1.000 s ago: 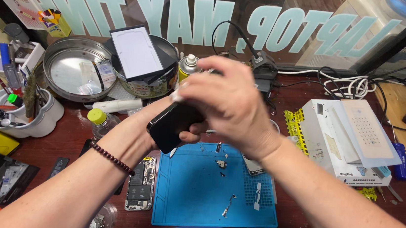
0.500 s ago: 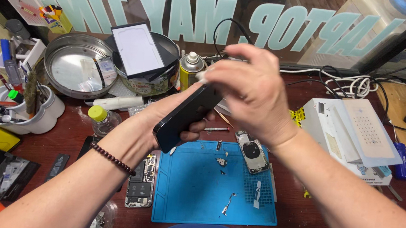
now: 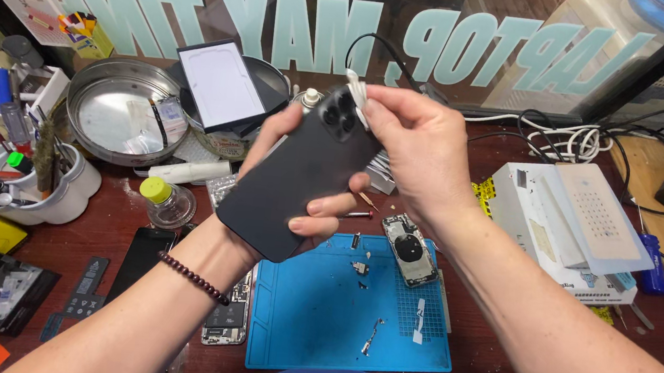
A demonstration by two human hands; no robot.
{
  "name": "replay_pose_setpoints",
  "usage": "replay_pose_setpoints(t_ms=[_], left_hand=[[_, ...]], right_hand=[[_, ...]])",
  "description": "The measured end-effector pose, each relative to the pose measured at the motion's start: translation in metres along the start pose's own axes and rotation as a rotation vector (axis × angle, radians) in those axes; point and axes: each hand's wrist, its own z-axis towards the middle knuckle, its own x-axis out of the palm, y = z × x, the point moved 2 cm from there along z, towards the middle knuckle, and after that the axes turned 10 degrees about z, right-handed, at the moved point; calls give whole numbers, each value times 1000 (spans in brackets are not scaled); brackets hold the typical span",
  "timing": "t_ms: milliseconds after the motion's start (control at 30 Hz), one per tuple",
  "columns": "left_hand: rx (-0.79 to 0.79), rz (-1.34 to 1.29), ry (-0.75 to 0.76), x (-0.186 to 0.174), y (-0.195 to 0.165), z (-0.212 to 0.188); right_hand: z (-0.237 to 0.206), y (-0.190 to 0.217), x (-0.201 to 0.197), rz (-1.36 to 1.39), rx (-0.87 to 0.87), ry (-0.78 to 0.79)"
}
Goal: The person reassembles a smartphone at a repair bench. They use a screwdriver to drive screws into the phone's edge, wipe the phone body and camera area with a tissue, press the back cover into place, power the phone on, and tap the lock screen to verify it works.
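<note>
My left hand (image 3: 282,198) holds a black phone (image 3: 296,179) tilted, back side up, with its camera cluster at the top right. My right hand (image 3: 421,150) is at the phone's top end, pinching a small white piece (image 3: 357,96) against the camera corner. Both hands hover above a blue work mat (image 3: 344,317) that carries a small phone part (image 3: 409,249) and several loose bits. A dark bead bracelet sits on my left wrist.
A round metal tray (image 3: 120,113) and a white-screened panel (image 3: 220,85) sit at the back left. A white cup of tools (image 3: 32,182), a yellow-capped bottle (image 3: 162,201) and an opened phone (image 3: 228,322) lie left. A white box (image 3: 563,225) stands right, with cables behind it.
Both hands have lifted the phone higher and turned it so its back and camera face up. My right hand shifted from covering the phone to its top corner.
</note>
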Motion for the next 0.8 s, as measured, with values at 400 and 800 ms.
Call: replay_pose_setpoints(t_ms=[400,800], left_hand=[[132,68,-85,-7,-11,7],[123,258,-346,-35,-29,15]], right_hand=[[27,11,-35,-450,-447,22],[-30,74,67,-769,-763,437]])
